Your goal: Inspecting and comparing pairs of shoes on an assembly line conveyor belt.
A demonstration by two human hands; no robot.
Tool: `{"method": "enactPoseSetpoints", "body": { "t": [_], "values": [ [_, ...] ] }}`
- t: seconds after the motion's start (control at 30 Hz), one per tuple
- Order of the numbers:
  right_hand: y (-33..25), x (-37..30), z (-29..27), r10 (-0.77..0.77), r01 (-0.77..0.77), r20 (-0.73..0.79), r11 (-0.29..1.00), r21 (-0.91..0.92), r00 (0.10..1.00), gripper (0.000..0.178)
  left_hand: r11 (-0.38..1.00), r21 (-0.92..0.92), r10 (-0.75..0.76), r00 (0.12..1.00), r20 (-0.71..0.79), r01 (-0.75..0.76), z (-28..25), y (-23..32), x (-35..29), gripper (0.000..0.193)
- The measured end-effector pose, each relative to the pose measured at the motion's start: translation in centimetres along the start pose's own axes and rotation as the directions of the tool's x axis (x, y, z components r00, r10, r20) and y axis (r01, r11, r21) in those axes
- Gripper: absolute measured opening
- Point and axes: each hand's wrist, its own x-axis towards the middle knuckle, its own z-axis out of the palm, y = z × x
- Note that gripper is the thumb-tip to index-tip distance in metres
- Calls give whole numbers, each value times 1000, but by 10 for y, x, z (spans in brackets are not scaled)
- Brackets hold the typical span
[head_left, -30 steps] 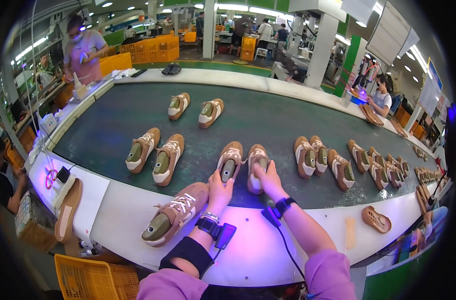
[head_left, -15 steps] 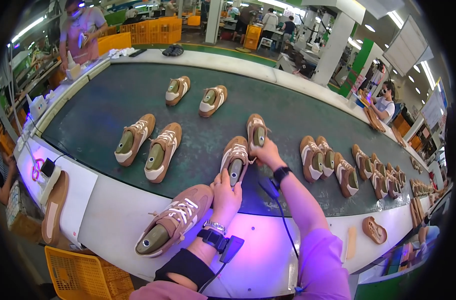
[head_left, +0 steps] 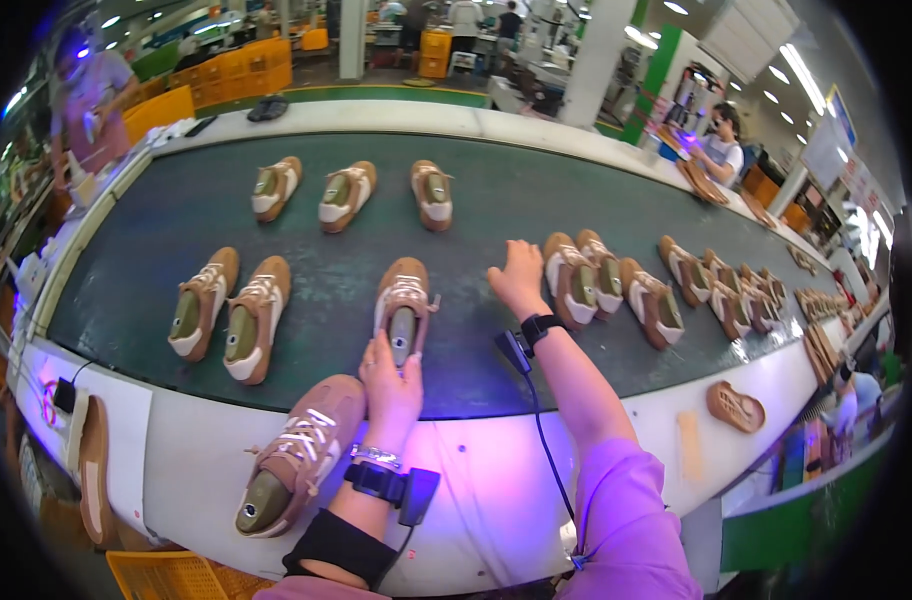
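Observation:
A brown sneaker [head_left: 406,285] with white laces and an olive shoe last inside rests on the dark green belt. At its heel end, my left hand [head_left: 391,385] is closed round the back of the shoe. My right hand [head_left: 519,278] hovers over the belt with nothing in it, thumb apart from the fingers, just left of a brown pair whose nearest sneaker [head_left: 570,280] points away. On the white ledge beside my left forearm lies a larger-looking brown sneaker [head_left: 301,455], also on a last. A single sneaker [head_left: 432,195] sits farther out on the belt.
Two sneakers [head_left: 257,320] stand at the left, and others [head_left: 347,197] along the far side. More sneakers [head_left: 726,300] line the belt to the right. A loose sole [head_left: 94,470] and a brown shoe piece [head_left: 735,407] lie on the ledge [head_left: 576,480]. A cable hangs from my right wrist.
My right hand has let go of a sneaker, now farther out on the belt, and has moved right toward another pair. My left hand stays on its sneaker. The view has shifted right.

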Motion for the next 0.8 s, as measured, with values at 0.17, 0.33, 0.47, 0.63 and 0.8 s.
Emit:
{"method": "enactPoseSetpoints", "body": {
  "t": [0.17,0.33,0.47,0.63,0.8],
  "values": [
    [95,-18,-72,287,-313,-184,940,-134,940,65,999,-13,-32,999,22,32,9,2,5,64],
    [101,-30,-77,336,-336,4,942,-10,942,91,998,-36,-56,998,32,57,6,-3,3,63],
    [103,-39,-86,400,-402,45,914,60,915,99,996,-56,-71,996,50,74,6,5,0,64],
    [84,-82,-111,389,-549,389,571,610,835,75,997,70,28,997,-67,-23,5,15,-6,66],
    [28,-186,-176,-78,-684,689,83,724,720,50,900,-75,433,901,34,-430,-19,73,-28,66]
  ]
}}
